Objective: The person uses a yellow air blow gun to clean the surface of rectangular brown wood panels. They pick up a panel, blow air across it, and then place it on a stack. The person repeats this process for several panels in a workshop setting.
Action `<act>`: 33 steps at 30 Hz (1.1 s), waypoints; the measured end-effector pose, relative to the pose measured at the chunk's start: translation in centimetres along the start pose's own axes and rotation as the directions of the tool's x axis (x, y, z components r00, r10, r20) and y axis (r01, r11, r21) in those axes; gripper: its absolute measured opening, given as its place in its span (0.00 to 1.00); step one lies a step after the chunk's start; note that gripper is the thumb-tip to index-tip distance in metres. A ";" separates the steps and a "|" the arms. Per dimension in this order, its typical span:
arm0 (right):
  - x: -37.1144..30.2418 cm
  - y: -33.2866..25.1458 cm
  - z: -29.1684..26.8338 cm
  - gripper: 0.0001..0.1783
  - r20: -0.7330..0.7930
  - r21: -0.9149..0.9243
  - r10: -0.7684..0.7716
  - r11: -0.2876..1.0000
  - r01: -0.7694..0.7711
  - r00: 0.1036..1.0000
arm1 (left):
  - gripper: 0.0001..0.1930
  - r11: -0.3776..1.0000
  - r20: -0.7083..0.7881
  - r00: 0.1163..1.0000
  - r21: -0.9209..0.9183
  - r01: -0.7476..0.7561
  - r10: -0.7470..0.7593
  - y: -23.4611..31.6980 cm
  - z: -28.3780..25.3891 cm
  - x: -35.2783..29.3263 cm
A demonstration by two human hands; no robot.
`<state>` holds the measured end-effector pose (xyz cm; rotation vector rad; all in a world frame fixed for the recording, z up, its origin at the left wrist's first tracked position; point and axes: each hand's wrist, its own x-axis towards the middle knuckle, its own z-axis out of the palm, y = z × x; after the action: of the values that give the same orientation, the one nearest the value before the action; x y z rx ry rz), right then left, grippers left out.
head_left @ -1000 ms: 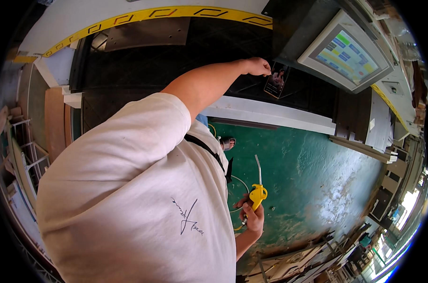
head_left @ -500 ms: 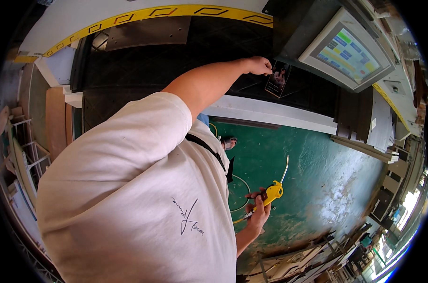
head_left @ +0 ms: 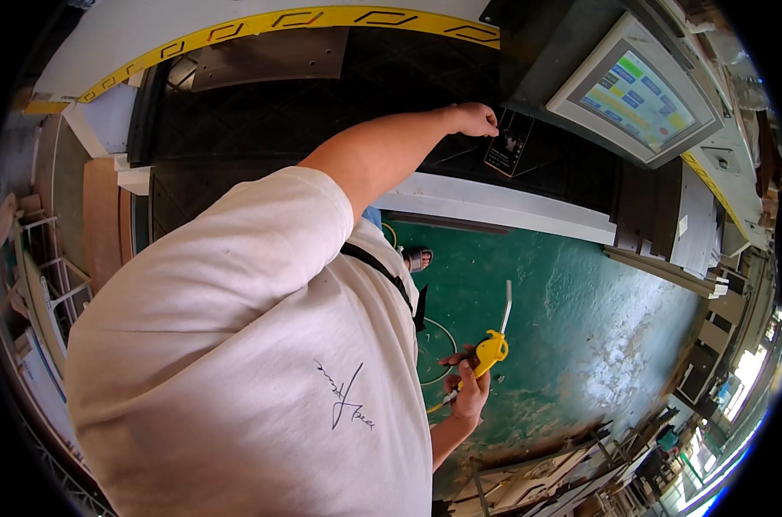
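Observation:
My left hand (head_left: 475,120) reaches over a dark machine bed, fingers closed in a pinch. Its fingertips meet the left edge of a dark phone-like rectangle (head_left: 508,153) with a small picture on it; whether they grip it, I cannot tell. Lower down, my right hand (head_left: 468,388) is wrapped round a yellow air blow gun (head_left: 491,351). The gun's thin metal nozzle (head_left: 506,306) points up over the green floor, and a hose (head_left: 434,407) runs from its lower end.
A grey-framed touchscreen (head_left: 636,96) juts out at the upper right. Yellow marked strip (head_left: 279,21) borders the machine's far side, near a metal plate (head_left: 270,60). A white beam (head_left: 494,203) edges the bed. Boards (head_left: 529,482) are stacked at the lower right. My sandalled foot (head_left: 418,259) shows.
My right hand has shifted slightly left with the blow gun, and the nozzle stands more upright. The picture on the dark rectangle has changed. My left hand stays nearly where it was.

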<state>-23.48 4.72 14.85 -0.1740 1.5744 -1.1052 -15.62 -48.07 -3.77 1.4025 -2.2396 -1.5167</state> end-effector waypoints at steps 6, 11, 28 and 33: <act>-0.5 0.8 -1.3 0.19 0.098 -0.012 0.059 0.998 -0.058 0.993 | 0.25 1.000 -0.004 1.000 0.002 0.009 -0.009 -0.3 0.6 0.5; -0.7 0.7 -1.0 0.20 0.327 -0.134 0.199 0.978 -0.163 0.924 | 0.28 0.991 0.023 0.998 0.119 0.056 -0.059 0.9 0.8 0.2; -1.1 0.9 -0.9 0.20 0.203 -0.048 0.106 0.994 -0.098 0.974 | 0.29 0.984 0.010 0.998 0.165 0.063 -0.065 1.1 0.9 0.1; -1.2 0.0 -0.7 0.21 0.317 -0.174 0.233 0.967 -0.186 0.919 | 0.30 0.981 0.008 0.998 0.181 0.067 -0.070 1.0 0.8 0.1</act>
<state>-23.67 5.92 15.59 -0.2670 1.3280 -0.7509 -16.72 -47.53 -3.41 1.5357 -2.4151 -1.3753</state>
